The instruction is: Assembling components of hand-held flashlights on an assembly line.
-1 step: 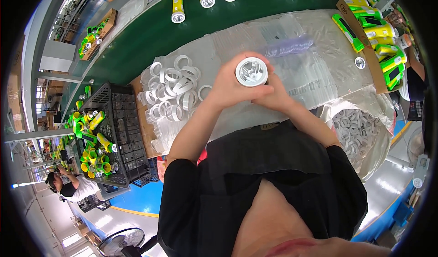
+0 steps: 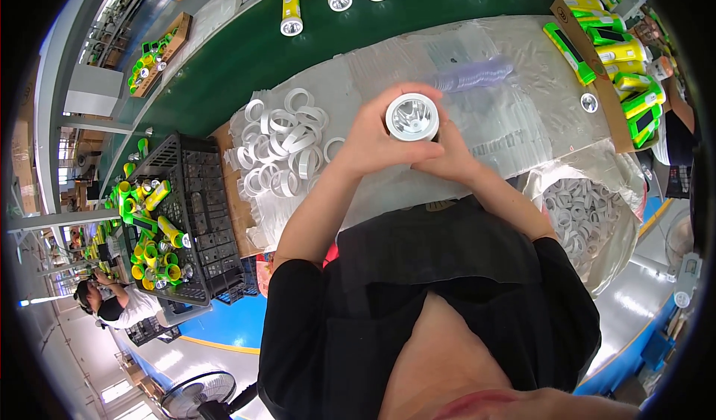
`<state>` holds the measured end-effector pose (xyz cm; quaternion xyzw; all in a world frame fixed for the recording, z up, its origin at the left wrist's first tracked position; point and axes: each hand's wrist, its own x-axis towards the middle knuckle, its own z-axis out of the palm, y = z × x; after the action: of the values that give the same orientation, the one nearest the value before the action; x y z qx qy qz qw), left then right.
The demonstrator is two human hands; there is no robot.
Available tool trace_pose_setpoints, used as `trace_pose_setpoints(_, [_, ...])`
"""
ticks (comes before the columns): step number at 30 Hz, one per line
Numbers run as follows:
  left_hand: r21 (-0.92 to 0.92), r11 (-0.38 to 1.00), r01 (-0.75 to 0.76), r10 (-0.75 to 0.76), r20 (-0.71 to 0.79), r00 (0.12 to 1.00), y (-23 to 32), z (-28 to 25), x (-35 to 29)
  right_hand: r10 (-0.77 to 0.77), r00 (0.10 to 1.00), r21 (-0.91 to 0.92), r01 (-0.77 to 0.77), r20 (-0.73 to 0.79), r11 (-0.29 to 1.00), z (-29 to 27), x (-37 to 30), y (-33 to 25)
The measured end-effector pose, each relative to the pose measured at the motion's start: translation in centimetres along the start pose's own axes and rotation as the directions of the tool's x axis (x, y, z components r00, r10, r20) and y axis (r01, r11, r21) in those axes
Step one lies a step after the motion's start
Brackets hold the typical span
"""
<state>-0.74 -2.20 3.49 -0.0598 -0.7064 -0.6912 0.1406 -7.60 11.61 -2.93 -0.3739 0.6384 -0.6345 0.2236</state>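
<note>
- Left hand clamped around white-rimmed flashlight, lens facing up, above counter.
- Right hand at flashlight's right; grip hidden, can't tell.
- Versus earlier: practically unchanged.

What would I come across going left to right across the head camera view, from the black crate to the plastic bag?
Black crate → pile of white rings → left hand gripping a white-rimmed lamp head → right hand → plastic bag with more rings inside.
</note>
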Motion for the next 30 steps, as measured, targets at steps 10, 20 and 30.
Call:
trace_pose_setpoints(10, [-0.059,0.996,0.071,-0.075,-0.070,0.995,-0.1,0.6,-1.3,-0.085,0.996,0.210,0.077,0.031,0.975,1.6,-0.2,0.9])
trace_pose_setpoints(20, [0.188,0.978,-0.090,0.179,-0.534,0.826,-1.9,4.3,-1.3,0.008,0.960,0.100,0.021,-0.279,0.995,3.3,1.6,6.9])
trace_pose_setpoints(30, [-0.112,0.994,0.007,-0.025,-0.165,0.986,0.4,1.8,-2.5,-0.223,0.943,-0.167,0.185,-0.248,0.968,2.8,0.7,1.8])
